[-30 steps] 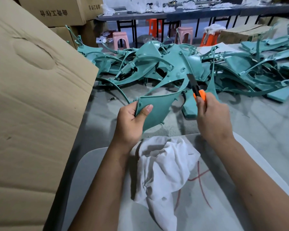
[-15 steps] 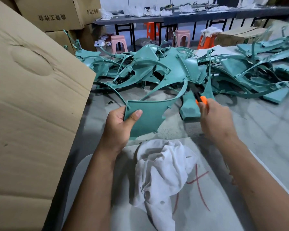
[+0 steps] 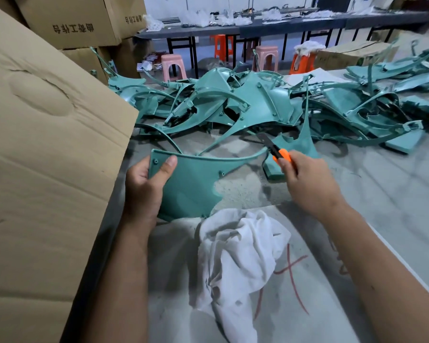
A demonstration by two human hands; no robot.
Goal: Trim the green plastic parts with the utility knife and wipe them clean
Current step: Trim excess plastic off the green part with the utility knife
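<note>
The box (image 3: 67, 26) at eleven o'clock carries dark printed characters, upside down from here and not readable to me; the big cardboard flap (image 3: 47, 169) at nine o'clock bears no print. Next to it, the left hand (image 3: 144, 186) is closed on the near-left corner of the green part (image 3: 191, 184), thumb on top and fingers beneath. Over the last second that part has come down from a tilted, raised hold to lie nearly flat and low at the centre, just above the worktop (image 3: 382, 194), its long thin arm now running toward one o'clock. The white rag (image 3: 235, 258) lies loose at six o'clock on a pale board (image 3: 320, 305), untouched, with a red hand-drawn cross just right of it, the only other mark. The right hand (image 3: 310, 181) is wrapped shut round the knife (image 3: 274, 149), whose orange grip shows above the knuckles; the blade has slid from high on the part down to the tip of the arm, where it meets the edge. I judge that one trimming stroke along this edge is ending, so another edge or the wipe comes next. The pile (image 3: 270, 105) of green parts, from twelve to two o'clock, waits beyond.
</note>
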